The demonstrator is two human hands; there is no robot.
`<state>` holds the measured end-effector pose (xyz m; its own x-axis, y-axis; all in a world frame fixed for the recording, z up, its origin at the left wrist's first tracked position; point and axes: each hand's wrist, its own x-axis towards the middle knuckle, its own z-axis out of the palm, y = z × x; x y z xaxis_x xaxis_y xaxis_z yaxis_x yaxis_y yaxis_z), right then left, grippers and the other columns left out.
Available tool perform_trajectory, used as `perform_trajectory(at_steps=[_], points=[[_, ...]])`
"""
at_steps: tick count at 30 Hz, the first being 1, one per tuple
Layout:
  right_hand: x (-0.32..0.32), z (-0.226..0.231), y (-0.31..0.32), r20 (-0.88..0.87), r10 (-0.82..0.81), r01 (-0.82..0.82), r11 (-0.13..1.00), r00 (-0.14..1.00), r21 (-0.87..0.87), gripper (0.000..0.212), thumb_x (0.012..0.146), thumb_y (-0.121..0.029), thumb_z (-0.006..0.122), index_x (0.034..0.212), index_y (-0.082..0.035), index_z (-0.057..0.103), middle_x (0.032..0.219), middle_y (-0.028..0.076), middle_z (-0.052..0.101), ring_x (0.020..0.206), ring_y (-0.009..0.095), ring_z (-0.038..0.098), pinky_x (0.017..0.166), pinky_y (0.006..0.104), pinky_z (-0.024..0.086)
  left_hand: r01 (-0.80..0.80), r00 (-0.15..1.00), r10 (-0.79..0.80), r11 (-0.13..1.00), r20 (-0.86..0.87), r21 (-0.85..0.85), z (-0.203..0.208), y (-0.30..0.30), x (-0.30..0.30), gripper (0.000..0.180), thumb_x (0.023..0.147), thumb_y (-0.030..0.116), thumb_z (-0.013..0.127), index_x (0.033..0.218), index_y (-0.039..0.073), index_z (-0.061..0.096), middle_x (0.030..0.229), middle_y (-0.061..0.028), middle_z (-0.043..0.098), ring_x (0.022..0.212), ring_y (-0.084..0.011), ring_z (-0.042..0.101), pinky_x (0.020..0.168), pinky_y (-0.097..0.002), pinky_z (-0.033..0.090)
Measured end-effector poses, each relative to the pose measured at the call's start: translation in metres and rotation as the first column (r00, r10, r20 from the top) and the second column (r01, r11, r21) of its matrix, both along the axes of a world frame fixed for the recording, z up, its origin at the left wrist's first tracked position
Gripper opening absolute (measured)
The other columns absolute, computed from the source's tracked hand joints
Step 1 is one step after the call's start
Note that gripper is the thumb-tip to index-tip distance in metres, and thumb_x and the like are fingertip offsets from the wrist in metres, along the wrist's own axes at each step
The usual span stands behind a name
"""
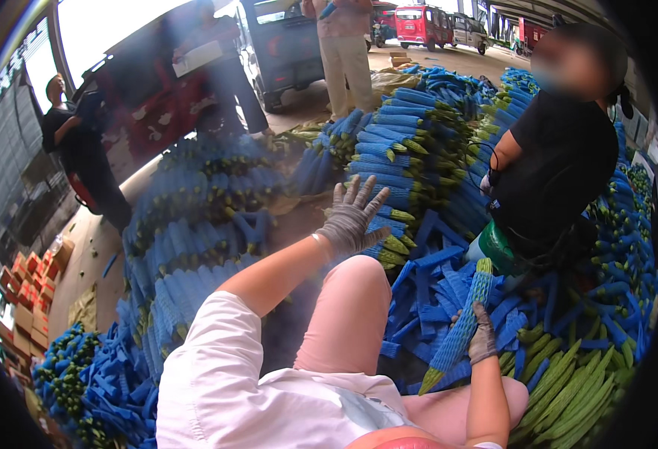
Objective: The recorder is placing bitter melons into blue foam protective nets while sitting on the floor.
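Observation:
My left hand (353, 218), in a grey glove, is raised above my knee with its fingers spread and nothing in it. Lower on the right, my gloved right hand (482, 337) grips a long bitter melon in a blue foam net sleeve (465, 318). Both green ends of that melon stick out of the sleeve, and it stands at a slant. Beneath and behind it lies a heap of loose blue foam net sleeves (427, 288). Unsleeved bitter melons (572, 389) lie in a pile beside my right forearm.
Stacked rows of sleeved bitter melons (392, 142) rise ahead, with more rows (194, 299) on the left. A person in black (561, 157) sits close on the right. Other people stand farther off near a dark vehicle (280, 45). Boxes (29, 292) are piled at far left.

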<state>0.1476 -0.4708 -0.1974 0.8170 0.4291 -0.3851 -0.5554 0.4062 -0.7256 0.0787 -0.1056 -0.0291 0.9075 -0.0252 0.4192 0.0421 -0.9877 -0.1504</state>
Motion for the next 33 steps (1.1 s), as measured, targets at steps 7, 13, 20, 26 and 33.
perform_trajectory(at_steps=[7, 13, 20, 26, 33], points=[[-0.002, 0.006, 0.002, 0.034, -0.046, 0.048, 0.998, 0.998, -0.04, 0.051, 0.073, -0.049, 0.071, 0.086, -0.001, 0.057, 0.075, 0.01, 0.062, 0.068, 0.022, 0.063, 0.064, 0.0354, 0.053, 0.224, 0.974, -0.226, 0.964, 0.006, -0.141, -0.019, -0.041, 0.016, 0.07, 0.085, 0.032, 0.056, 0.142, 0.006, 0.024, 0.145, -0.0215, 0.024, 0.13, -0.0424, 0.028, 0.106, -0.0464, 0.028], [-0.003, 0.014, -0.002, -0.007, -0.04, 0.04, 0.999, 0.999, 0.03, 0.046, 0.075, -0.042, 0.072, 0.092, -0.002, 0.056, 0.079, 0.01, 0.061, 0.068, 0.022, 0.062, 0.063, 0.0355, 0.053, 0.357, 0.921, -0.388, 0.875, -0.033, -0.326, -0.029, -0.065, 0.017, 0.065, 0.086, 0.022, 0.055, 0.141, 0.006, 0.025, 0.14, -0.0211, 0.033, 0.12, -0.0386, 0.044, 0.097, -0.0406, 0.04], [-0.005, 0.033, -0.008, 0.065, 0.008, -0.012, 0.999, 0.998, 0.051, 0.048, 0.074, -0.044, 0.072, 0.089, -0.001, 0.057, 0.076, 0.012, 0.061, 0.068, 0.021, 0.062, 0.065, 0.0336, 0.053, 0.359, 0.901, -0.417, 0.873, -0.121, -0.33, -0.022, -0.09, 0.004, 0.063, 0.088, 0.025, 0.054, 0.141, 0.006, 0.026, 0.134, -0.022, 0.041, 0.116, -0.0389, 0.046, 0.096, -0.0403, 0.041], [-0.01, 0.044, -0.004, 0.091, -0.006, 0.0, 0.997, 0.996, 0.074, 0.053, 0.073, -0.05, 0.07, 0.09, 0.0, 0.059, 0.078, 0.011, 0.063, 0.069, 0.021, 0.063, 0.067, 0.0331, 0.053, 0.376, 0.882, -0.455, 0.834, -0.119, -0.404, -0.017, -0.099, -0.005, 0.062, 0.085, 0.019, 0.058, 0.139, 0.004, 0.03, 0.124, -0.0204, 0.049, 0.108, -0.0361, 0.053, 0.092, -0.0391, 0.044], [-0.011, 0.05, -0.012, 0.06, -0.046, 0.037, 0.99, 0.997, 0.134, 0.049, 0.074, -0.042, 0.072, 0.093, 0.0, 0.056, 0.079, 0.009, 0.06, 0.07, 0.021, 0.063, 0.066, 0.034, 0.053, 0.388, 0.858, -0.494, 0.802, -0.14, -0.454, -0.015, -0.125, 0.008, 0.062, 0.087, 0.021, 0.056, 0.139, 0.003, 0.029, 0.128, -0.0217, 0.047, 0.111, -0.0358, 0.052, 0.093, -0.0396, 0.043]])
